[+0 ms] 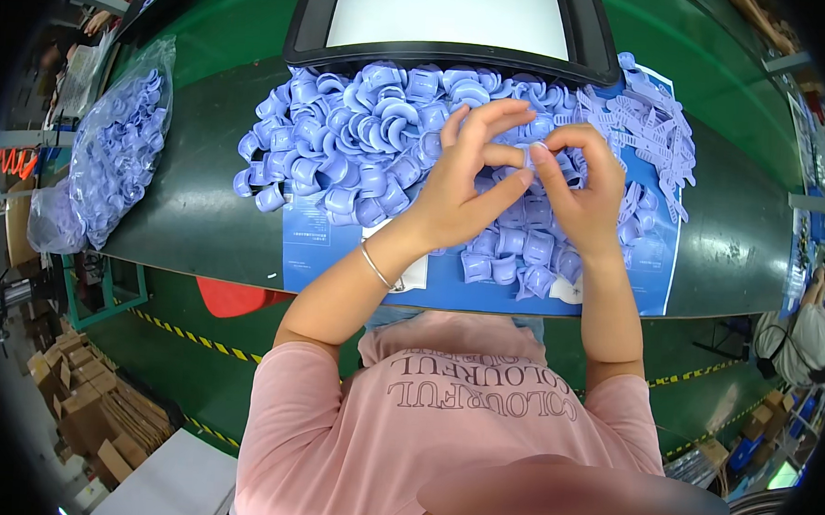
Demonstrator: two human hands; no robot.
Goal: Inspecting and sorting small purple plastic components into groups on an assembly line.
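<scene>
"Nearest me I see a pink shirt [453, 367]. What's past it, from the left?"

"First, a clear bag [52, 222] on the dark green worktop [208, 154], filled with lavender-blue parts."

"And next to that?"

"Well apart from it, a heap of shells [293, 132]: glossy lavender-blue, short and curved like cut rings, some nested, others tipped every way. They spill over a blue sheet [305, 252], just in front of a black-rimmed tray [460, 59]."

"Where are the hands?"

"Over the heap. On the left hand [526, 167], thumb and forefinger close on a small piece [532, 156], other fingers raised and spread."

"How does the piece look?"

"Pale lilac and tiny between the fingertips; they cover most of it, so I can't tell its full shape."

"The right hand [543, 149]?"

"Thumb and forefinger pinch the same piece from the other side."

"Furthest right?"

"A pile of strips [657, 130], paler lilac, flat and narrow, slotted like ladders, lying crisscross."
</scene>
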